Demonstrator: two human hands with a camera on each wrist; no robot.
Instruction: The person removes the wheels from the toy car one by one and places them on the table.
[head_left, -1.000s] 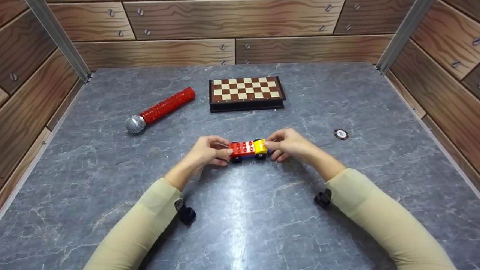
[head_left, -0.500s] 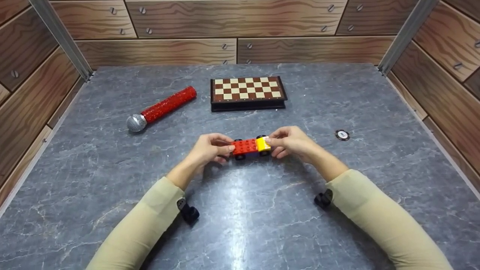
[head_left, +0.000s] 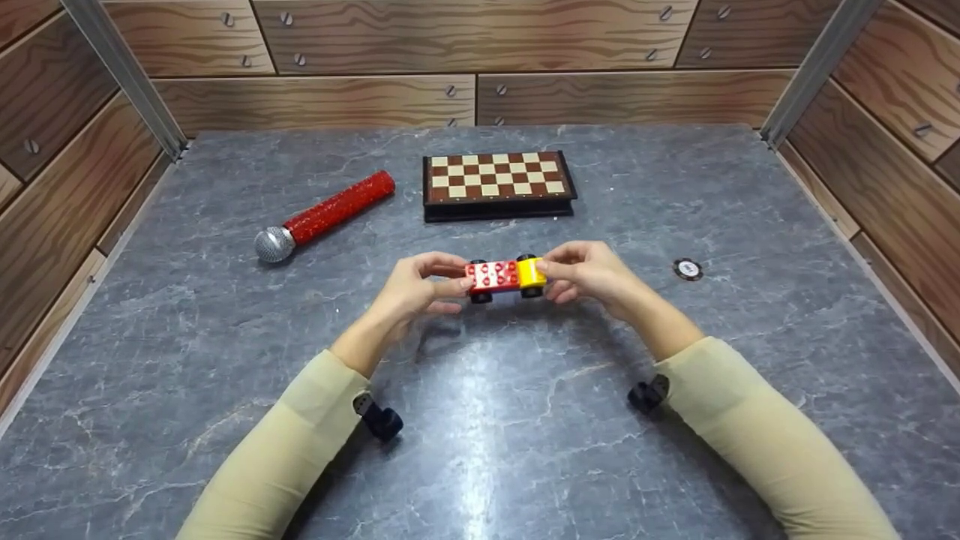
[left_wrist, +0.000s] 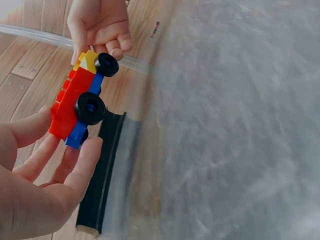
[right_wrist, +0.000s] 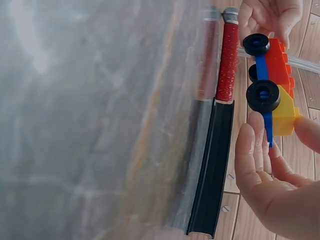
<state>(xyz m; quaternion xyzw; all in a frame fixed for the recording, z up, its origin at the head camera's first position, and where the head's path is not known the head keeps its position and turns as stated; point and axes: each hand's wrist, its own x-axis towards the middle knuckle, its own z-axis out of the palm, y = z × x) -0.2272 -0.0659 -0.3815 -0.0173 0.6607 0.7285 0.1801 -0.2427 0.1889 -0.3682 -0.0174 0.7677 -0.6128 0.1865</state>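
Note:
A toy brick car (head_left: pixel 504 276) with a red and yellow top, a blue base and black wheels is held a little above the grey table (head_left: pixel 480 420), between both hands. My left hand (head_left: pixel 424 289) pinches its red end (left_wrist: pixel 64 116). The yellow end (right_wrist: pixel 282 116) is pinched by my right hand (head_left: pixel 581 271). In the left wrist view the car (left_wrist: pixel 80 102) shows its underside wheels; my right hand (left_wrist: pixel 100 27) appears at the top. In the right wrist view the car (right_wrist: pixel 270 80) sits between my right fingers (right_wrist: pixel 255 150) and my left hand (right_wrist: pixel 267 17).
A folded chessboard (head_left: pixel 498 184) lies behind the hands, and a red microphone (head_left: pixel 324 216) lies to its left. A small round token (head_left: pixel 687 268) sits at the right. Wood-patterned walls (head_left: pixel 465 67) enclose the table on three sides.
Both hands have lifted the car off the table and moved it slightly away from me. The grip on both ends is the same.

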